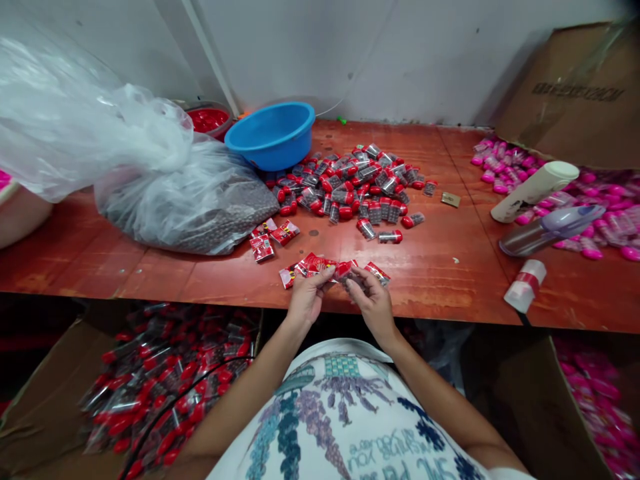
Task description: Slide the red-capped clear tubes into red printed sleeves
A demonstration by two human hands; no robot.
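Note:
At the front edge of the table, my left hand (306,297) and my right hand (373,299) come together on one small red-capped container (343,269). Fingertips of both hands pinch it, so its lower part is mostly hidden. Under and behind the fingers lie red printed packets (313,264), and one more packet (377,273) pokes out beside my right fingers. A few similar packets (262,247) rest farther left. Beyond my hands spreads a pile of clear containers with red caps and dark contents (357,180).
A clear plastic bag of dark beads (185,200) slumps at left, near a blue basin (273,137). Right are a white tumbler (535,191), a clear bottle (550,230), a roll (525,285) and pink-capped containers (610,207). Below stands a box of red-capped containers (45,400).

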